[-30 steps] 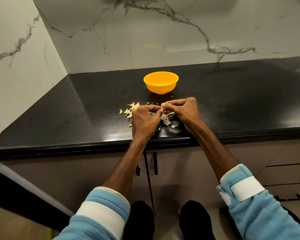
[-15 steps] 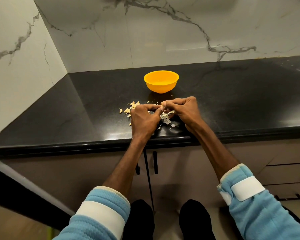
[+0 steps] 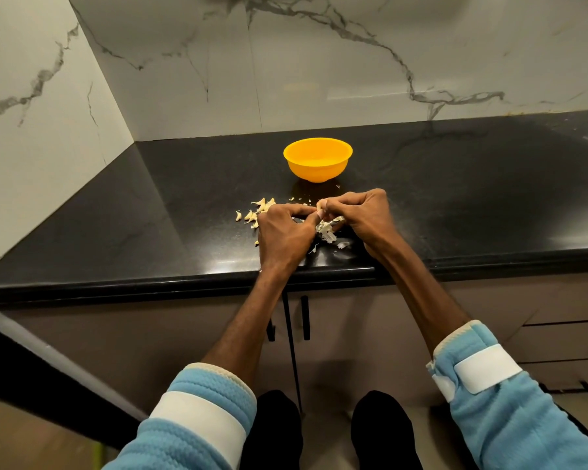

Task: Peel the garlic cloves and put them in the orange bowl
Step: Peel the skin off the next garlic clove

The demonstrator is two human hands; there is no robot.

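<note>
Two hands, left hand (image 3: pixel 280 235) and right hand (image 3: pixel 360 215), pinch a mostly hidden garlic clove (image 3: pixel 319 207) between curled fingertips, loose skins (image 3: pixel 326 231) just beneath the fingers, the orange bowl (image 3: pixel 317 164) beyond them.

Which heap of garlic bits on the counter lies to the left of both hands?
The yellowish heap, just left of the left hand; the white papery scraps lie between that hand and the right hand.

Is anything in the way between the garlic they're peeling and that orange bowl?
Nothing visible blocks it. The left hand and right hand pinch the garlic clove just in front of the orange bowl; only tiny peel flecks lie on the counter between. The loose cloves sit off to the left.
</note>
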